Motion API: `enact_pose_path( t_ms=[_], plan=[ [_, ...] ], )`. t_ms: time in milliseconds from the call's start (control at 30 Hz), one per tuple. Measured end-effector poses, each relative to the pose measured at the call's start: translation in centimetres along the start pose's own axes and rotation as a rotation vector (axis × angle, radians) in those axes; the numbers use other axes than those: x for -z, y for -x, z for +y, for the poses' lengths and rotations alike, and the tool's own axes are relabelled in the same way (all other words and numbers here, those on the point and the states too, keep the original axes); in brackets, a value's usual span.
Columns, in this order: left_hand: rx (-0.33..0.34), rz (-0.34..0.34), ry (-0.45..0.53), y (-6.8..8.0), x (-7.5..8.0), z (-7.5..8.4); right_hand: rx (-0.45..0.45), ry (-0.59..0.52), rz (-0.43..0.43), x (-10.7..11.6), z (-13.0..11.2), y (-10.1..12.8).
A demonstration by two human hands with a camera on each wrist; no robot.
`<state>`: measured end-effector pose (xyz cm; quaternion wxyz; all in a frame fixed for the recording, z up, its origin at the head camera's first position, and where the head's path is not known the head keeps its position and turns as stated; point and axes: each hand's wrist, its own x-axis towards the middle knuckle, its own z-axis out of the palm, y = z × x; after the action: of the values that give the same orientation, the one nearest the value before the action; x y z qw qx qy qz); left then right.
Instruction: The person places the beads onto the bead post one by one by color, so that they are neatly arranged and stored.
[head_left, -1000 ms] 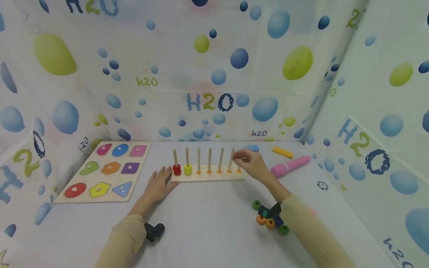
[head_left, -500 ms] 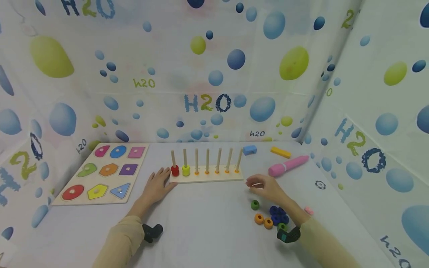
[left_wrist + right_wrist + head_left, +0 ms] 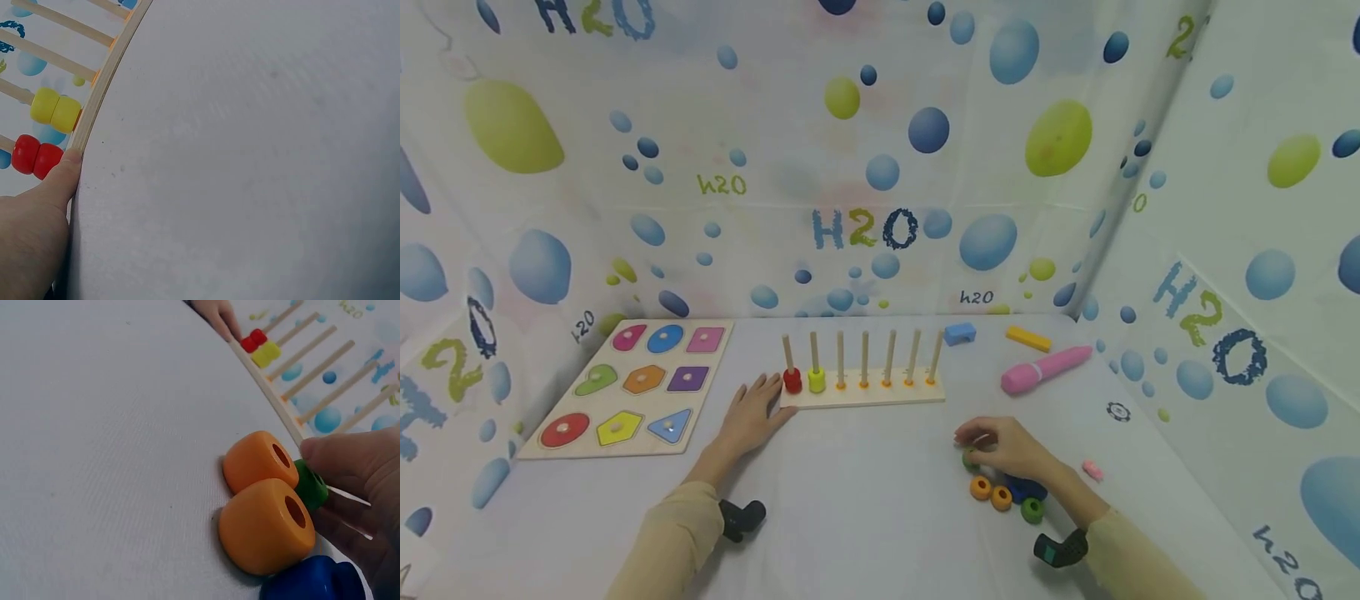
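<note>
My left hand [image 3: 754, 412] lies flat at the left end of a wooden peg board [image 3: 872, 398], its thumb against the front edge. Red beads [image 3: 36, 156] sit on the leftmost peg and yellow beads [image 3: 56, 110] on the one beside it; the other pegs are bare. My right hand [image 3: 1011, 446] has its thumb and fingers around a green bead [image 3: 310, 485] on the table, partly hidden by the thumb. Close by lie two orange beads [image 3: 267, 526], blue beads [image 3: 315, 581] partly under the hand, and another green bead [image 3: 1032, 510].
A shape puzzle board [image 3: 625, 387] lies at the left. Behind and right of the peg board are a blue block [image 3: 959, 334], a yellow bar [image 3: 1028, 338] and a pink pen-shaped object [image 3: 1047, 370]. A small pink piece [image 3: 1092, 471] lies right of my right hand.
My right hand has left the rightmost pegs and come down toward me to the green bead, with its fingers now around it. My left hand has stayed at the board's end.
</note>
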<state>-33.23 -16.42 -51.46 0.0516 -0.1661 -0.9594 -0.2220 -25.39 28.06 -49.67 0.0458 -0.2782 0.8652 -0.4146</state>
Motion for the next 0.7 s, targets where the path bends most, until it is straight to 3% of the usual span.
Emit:
enact_pose_path(
  t_ms=[200,433,533,700],
  plan=[
    [-0.004,0.002,0.006,0.0,0.0,-0.1,0.007,0.048,-0.003,-0.1,0.1,0.2],
    [-0.002,0.001,0.008,0.0,0.1,0.0,0.042,0.064,0.120,0.1,-1.3,-2.0],
    [-0.004,0.003,0.007,0.0,-0.1,-0.1,0.082,0.055,0.180,0.6,-4.5,-3.7],
    [-0.007,0.009,0.008,0.0,-0.2,-0.2,0.242,0.039,0.277,0.9,-8.9,-7.0]
  ],
)
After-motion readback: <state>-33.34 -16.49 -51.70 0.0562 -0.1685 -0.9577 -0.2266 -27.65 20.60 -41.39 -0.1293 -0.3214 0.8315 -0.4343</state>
